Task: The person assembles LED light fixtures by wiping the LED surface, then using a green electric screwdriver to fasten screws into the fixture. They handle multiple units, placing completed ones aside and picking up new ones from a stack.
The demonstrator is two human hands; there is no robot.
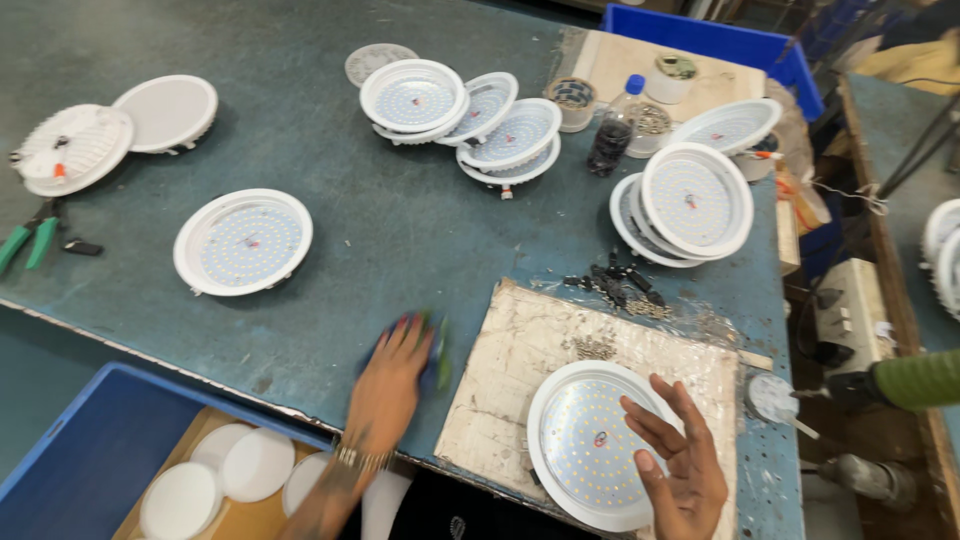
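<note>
Head view, catalogue of one blue-green surface (400, 240). Left hand (392, 375): blurred, flat on the surface near the front edge, over a green-and-blue item (440, 352) I cannot identify; whether its fingers grip it, I cannot tell. Right hand (680, 455): fingers spread wide, holding nothing, at the right rim of a round white LED panel (590, 445). Panel lies face-up on a worn board (520, 350), near right. Screws (595, 347) lie on the board just beyond the panel; black clips (615, 285) farther off. Similar panels lie stacked far centre and right; one lies alone at left (243, 243). Green cutters (28, 243) far left. Risk, as judged: the panel sits near the front edge, so a sideways nudge from the open hand could push it off.
</note>
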